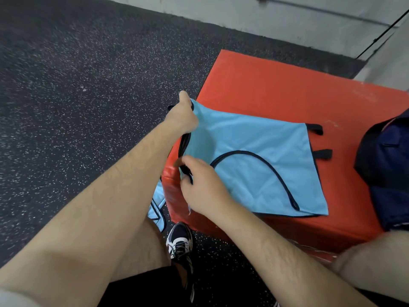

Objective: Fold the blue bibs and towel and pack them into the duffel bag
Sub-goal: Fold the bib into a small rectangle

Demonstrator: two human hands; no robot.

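Note:
A light blue bib [261,156] with black trim lies spread on the red padded box [276,89], its left edge lifted off the box. My left hand [182,115] grips the bib's far left corner. My right hand [199,185] pinches the near left corner by its black strap. The dark navy duffel bag [389,169] sits at the right end of the box, partly cut off by the frame. More light blue fabric [158,209] with dark trim hangs down by the box's left side, near my knee.
The box stands on a dark speckled rubber floor [77,85], with a pale wall [243,9] behind it. My shoe [180,240] is on the floor in front of the box. A thin black cable [380,29] runs along the wall at top right.

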